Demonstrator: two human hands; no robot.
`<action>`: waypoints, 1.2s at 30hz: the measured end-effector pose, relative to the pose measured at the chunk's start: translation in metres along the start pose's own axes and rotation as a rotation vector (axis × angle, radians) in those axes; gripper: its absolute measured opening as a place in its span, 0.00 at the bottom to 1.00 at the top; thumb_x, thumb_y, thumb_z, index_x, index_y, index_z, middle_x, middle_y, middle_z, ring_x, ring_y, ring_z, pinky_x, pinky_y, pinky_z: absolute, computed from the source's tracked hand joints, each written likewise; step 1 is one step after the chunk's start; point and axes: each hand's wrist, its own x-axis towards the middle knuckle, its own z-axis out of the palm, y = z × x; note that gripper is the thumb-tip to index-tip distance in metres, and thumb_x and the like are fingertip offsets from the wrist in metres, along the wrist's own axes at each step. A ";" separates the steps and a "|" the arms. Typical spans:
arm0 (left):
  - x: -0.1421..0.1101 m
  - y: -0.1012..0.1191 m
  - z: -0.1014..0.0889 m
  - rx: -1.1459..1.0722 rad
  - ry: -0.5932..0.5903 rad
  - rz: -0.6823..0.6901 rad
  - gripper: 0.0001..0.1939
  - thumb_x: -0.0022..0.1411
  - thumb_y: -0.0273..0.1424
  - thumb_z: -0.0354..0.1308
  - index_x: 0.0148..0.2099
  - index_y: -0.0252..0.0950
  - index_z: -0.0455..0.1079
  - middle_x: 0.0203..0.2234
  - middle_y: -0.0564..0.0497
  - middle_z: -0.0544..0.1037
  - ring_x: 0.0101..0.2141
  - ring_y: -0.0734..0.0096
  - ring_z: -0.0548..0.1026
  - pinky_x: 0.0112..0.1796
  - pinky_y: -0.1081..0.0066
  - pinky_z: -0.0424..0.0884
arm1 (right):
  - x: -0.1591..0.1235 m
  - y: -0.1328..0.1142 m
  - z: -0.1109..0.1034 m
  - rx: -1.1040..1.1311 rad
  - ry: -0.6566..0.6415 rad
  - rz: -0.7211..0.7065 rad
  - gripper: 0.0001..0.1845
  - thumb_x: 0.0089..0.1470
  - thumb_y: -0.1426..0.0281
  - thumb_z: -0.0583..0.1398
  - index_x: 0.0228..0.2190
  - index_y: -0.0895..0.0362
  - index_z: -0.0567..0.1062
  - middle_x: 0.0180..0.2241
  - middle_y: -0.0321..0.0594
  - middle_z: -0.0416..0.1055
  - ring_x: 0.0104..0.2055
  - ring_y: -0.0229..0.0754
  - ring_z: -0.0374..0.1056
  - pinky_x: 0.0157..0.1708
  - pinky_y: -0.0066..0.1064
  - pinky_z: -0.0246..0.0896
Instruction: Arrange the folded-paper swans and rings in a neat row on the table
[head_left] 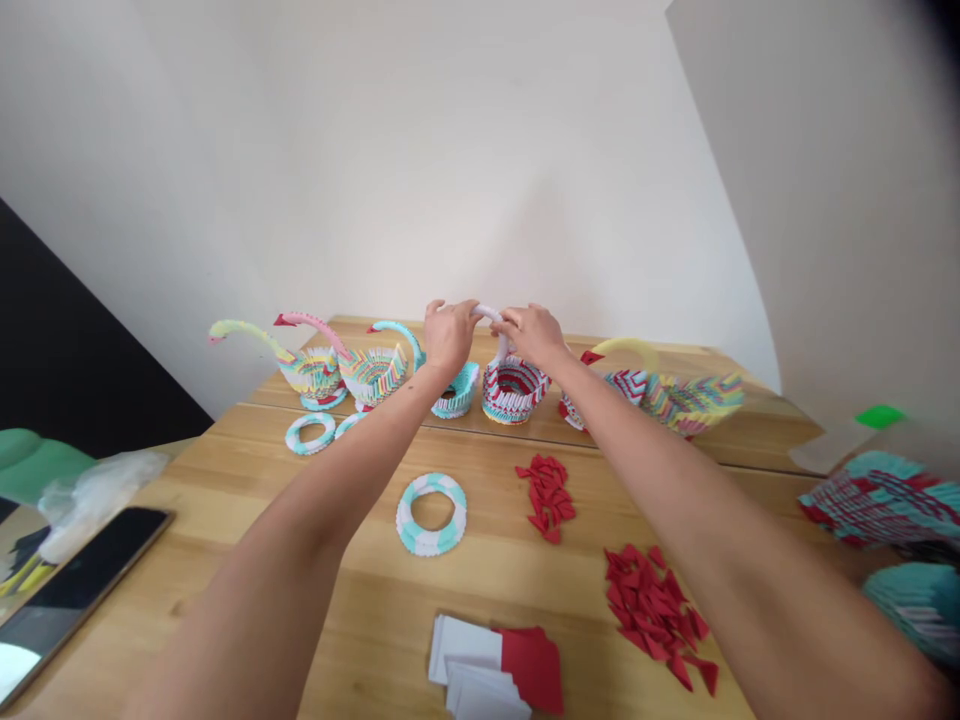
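Both my arms reach far across the wooden table [360, 620]. My left hand [448, 335] and my right hand [531, 333] are closed on the two ends of a curved white folded-paper neck [487, 313]. They hold it just above a red and white paper swan body [512, 390]. A turquoise and white swan body [457, 393] stands right beside it, under my left wrist.
Finished paper swans [341, 365] line the back left; a yellow-necked one [667, 390] stands at the back right. Turquoise rings [431, 513] [310, 433], red folded pieces [652, 610] [547, 495], paper slips [491, 675], a phone [82, 590] and stacked pieces [877, 495] lie around.
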 end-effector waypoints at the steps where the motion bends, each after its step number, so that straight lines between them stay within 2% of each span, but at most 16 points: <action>1: 0.000 0.000 0.000 0.000 -0.002 0.010 0.16 0.68 0.36 0.47 0.48 0.35 0.72 0.37 0.45 0.80 0.39 0.63 0.75 0.54 0.61 0.56 | 0.000 0.000 0.000 -0.001 0.000 0.004 0.15 0.60 0.66 0.55 0.27 0.56 0.78 0.26 0.37 0.75 0.31 0.39 0.67 0.43 0.31 0.50; 5: 0.001 -0.004 -0.006 -0.017 -0.028 0.072 0.15 0.66 0.33 0.50 0.50 0.34 0.71 0.41 0.43 0.79 0.43 0.61 0.74 0.54 0.60 0.57 | 0.000 -0.004 -0.003 0.011 -0.024 0.057 0.14 0.58 0.63 0.56 0.28 0.56 0.79 0.25 0.37 0.75 0.30 0.40 0.67 0.35 0.29 0.52; 8: 0.000 -0.014 -0.019 -0.042 -0.041 0.138 0.19 0.64 0.32 0.54 0.56 0.34 0.66 0.47 0.41 0.76 0.49 0.59 0.72 0.53 0.61 0.62 | -0.002 -0.006 -0.008 0.047 -0.034 0.078 0.13 0.57 0.62 0.57 0.33 0.55 0.79 0.29 0.39 0.77 0.32 0.41 0.69 0.33 0.28 0.54; 11: -0.004 -0.040 -0.044 -0.023 0.046 0.132 0.24 0.63 0.32 0.54 0.61 0.37 0.60 0.55 0.42 0.70 0.56 0.59 0.66 0.56 0.61 0.60 | -0.007 -0.007 -0.020 0.113 -0.012 0.090 0.14 0.55 0.63 0.58 0.41 0.55 0.78 0.38 0.41 0.78 0.39 0.43 0.71 0.36 0.28 0.58; 14: -0.010 -0.077 -0.078 0.034 0.126 0.037 0.24 0.65 0.33 0.51 0.62 0.36 0.59 0.56 0.40 0.69 0.55 0.58 0.66 0.56 0.59 0.60 | -0.017 -0.008 -0.036 0.146 0.060 0.123 0.16 0.56 0.65 0.57 0.44 0.55 0.77 0.42 0.42 0.78 0.43 0.45 0.71 0.40 0.30 0.61; 18: -0.022 -0.116 -0.120 0.120 0.122 -0.073 0.23 0.65 0.32 0.49 0.61 0.33 0.60 0.51 0.40 0.73 0.51 0.58 0.70 0.53 0.60 0.63 | -0.031 -0.018 -0.055 0.181 0.161 0.119 0.16 0.57 0.65 0.56 0.44 0.54 0.77 0.41 0.41 0.78 0.43 0.46 0.72 0.41 0.32 0.62; 21: -0.033 -0.126 -0.135 0.156 0.044 -0.128 0.21 0.65 0.32 0.50 0.58 0.34 0.64 0.50 0.41 0.75 0.50 0.58 0.70 0.51 0.61 0.64 | -0.039 -0.037 -0.060 0.199 0.163 0.053 0.15 0.58 0.66 0.55 0.43 0.54 0.78 0.42 0.40 0.78 0.42 0.46 0.72 0.41 0.32 0.61; 24: -0.041 -0.124 -0.136 0.172 -0.074 -0.123 0.19 0.64 0.33 0.52 0.56 0.35 0.68 0.50 0.42 0.75 0.50 0.59 0.71 0.51 0.62 0.64 | -0.043 -0.058 -0.054 0.195 0.094 0.002 0.15 0.59 0.66 0.55 0.43 0.52 0.78 0.41 0.39 0.78 0.41 0.45 0.72 0.40 0.32 0.61; 28: -0.045 -0.121 -0.126 0.176 -0.189 -0.084 0.20 0.64 0.31 0.51 0.57 0.32 0.67 0.50 0.39 0.74 0.51 0.58 0.71 0.52 0.62 0.63 | -0.040 -0.079 -0.028 0.226 -0.030 -0.079 0.15 0.59 0.68 0.55 0.45 0.52 0.77 0.45 0.39 0.76 0.46 0.47 0.71 0.45 0.33 0.61; 32: -0.045 -0.123 -0.111 0.153 -0.226 -0.062 0.20 0.63 0.29 0.52 0.57 0.32 0.66 0.50 0.40 0.74 0.51 0.59 0.71 0.52 0.62 0.63 | -0.025 -0.089 0.005 0.218 -0.126 -0.097 0.16 0.59 0.70 0.54 0.47 0.55 0.76 0.48 0.41 0.74 0.49 0.47 0.70 0.48 0.33 0.61; 36: -0.040 -0.129 -0.097 0.136 -0.233 -0.075 0.20 0.64 0.30 0.51 0.58 0.33 0.65 0.50 0.40 0.74 0.50 0.58 0.71 0.52 0.62 0.63 | -0.005 -0.094 0.033 0.196 -0.157 -0.086 0.18 0.59 0.70 0.54 0.50 0.57 0.73 0.49 0.45 0.73 0.51 0.49 0.69 0.49 0.36 0.61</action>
